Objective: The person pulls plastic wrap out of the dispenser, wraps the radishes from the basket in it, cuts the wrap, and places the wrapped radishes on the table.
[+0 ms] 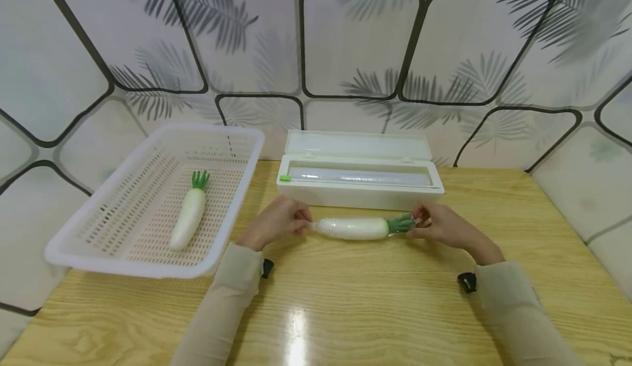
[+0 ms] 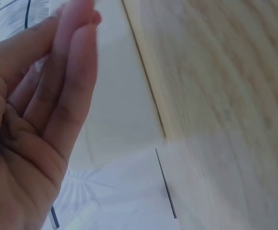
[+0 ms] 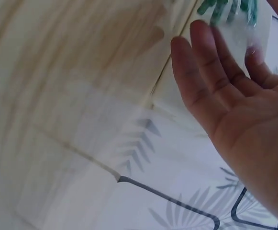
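A white radish (image 1: 353,228) with green tops (image 1: 401,224) lies sideways between the two hands, wrapped in shiny cling film. My left hand (image 1: 282,220) pinches the gathered film at the radish's narrow end. At the leafy end, my right hand (image 1: 441,226) pinches the film just beyond the green tops. In the right wrist view, clear film shows over the tops (image 3: 234,12) close to the fingers of the right hand (image 3: 229,91). The left wrist view shows the left hand (image 2: 43,105) with fingertips drawn together; the radish is out of sight there.
Behind the radish stands a white cling film box (image 1: 360,195), its lid up, with a film roll (image 1: 360,176) and a green slider (image 1: 285,178). A white plastic basket (image 1: 133,267) on the left holds another radish (image 1: 189,218). Patterned wall covering backs the wooden table (image 1: 365,311).
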Motion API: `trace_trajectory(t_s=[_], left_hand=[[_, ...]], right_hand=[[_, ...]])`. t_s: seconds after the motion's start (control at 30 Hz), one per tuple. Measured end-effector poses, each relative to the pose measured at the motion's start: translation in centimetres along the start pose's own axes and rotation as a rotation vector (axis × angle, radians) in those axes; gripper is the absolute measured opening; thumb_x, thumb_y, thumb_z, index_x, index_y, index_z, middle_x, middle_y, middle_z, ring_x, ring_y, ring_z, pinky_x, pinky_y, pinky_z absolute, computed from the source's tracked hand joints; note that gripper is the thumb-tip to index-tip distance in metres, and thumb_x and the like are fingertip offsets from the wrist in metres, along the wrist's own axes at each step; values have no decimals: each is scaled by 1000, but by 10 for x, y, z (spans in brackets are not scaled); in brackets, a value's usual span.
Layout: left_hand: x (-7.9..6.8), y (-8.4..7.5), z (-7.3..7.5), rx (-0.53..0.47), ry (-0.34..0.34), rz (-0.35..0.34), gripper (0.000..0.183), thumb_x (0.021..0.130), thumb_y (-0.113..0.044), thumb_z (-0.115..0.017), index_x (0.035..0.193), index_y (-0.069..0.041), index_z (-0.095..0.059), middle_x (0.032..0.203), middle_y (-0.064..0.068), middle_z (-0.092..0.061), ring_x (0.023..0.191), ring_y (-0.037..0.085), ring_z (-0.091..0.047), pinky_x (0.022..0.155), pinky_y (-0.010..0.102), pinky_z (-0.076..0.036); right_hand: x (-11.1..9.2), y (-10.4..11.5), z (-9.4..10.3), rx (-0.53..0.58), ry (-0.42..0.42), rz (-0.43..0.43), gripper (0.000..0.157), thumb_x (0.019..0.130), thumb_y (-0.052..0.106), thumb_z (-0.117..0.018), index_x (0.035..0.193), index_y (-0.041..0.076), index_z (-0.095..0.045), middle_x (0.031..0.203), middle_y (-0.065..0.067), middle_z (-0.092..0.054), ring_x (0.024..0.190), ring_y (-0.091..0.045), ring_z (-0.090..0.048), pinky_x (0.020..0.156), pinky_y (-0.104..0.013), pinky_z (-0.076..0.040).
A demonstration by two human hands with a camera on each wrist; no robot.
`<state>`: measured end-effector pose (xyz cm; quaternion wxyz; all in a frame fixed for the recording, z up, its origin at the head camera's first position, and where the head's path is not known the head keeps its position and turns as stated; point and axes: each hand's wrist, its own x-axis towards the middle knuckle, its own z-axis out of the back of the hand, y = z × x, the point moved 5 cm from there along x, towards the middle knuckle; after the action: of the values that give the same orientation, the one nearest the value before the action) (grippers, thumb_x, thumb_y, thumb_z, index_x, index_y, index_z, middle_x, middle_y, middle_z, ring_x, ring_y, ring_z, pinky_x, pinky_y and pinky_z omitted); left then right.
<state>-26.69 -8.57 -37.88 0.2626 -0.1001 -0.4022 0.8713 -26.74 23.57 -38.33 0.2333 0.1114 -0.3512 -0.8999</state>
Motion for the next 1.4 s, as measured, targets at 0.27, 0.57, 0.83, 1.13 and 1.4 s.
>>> trace_trajectory(t_s=[0.27, 0.57, 0.83, 1.13, 1.4], left_hand=[[0, 1, 3, 85, -48, -6, 10, 91, -1, -74, 82, 2, -73, 69, 8, -70, 56, 20, -67, 51, 22, -52], [1, 2, -1, 109, 3, 7, 20, 102, 3, -53, 106, 9, -71, 74, 9, -67, 60, 10, -58, 56, 22, -48], [0, 1, 1, 211, -44, 4, 20, 99, 0, -56, 109, 4, -73, 86, 8, -69, 58, 6, -43, 55, 22, -39], [0, -3, 3, 289, -109, -17, 15, 102, -8, -61, 103, -1, -74, 97, 8, -72, 78, 14, -59, 74, 34, -53], [-2, -3, 4, 290, -134, 17, 22, 104, -15, -58, 117, -2, -71, 107, 10, -72, 95, 23, -67, 82, 40, -56]], right_hand=[[10, 10, -8, -134, -64, 85, 53, 87, 10, -82, 122, -14, -51, 117, -28, -59, 106, -42, -59, 88, -55, -51], [11, 19, -11, -248, -37, 207, 32, 82, 20, -86, 101, 3, -67, 97, -5, -64, 90, -24, -60, 77, -44, -51], [22, 26, -24, -235, 67, 137, 50, 85, 23, -84, 119, -7, -63, 113, -16, -66, 104, -34, -62, 91, -53, -50], [37, 34, -36, -298, 103, 153, 56, 83, 29, -85, 122, -5, -64, 115, -15, -67, 105, -32, -62, 90, -51, -50], [44, 47, -45, -372, 62, 227, 48, 80, 23, -87, 113, -5, -68, 107, -14, -70, 97, -31, -64, 86, -48, -51]])
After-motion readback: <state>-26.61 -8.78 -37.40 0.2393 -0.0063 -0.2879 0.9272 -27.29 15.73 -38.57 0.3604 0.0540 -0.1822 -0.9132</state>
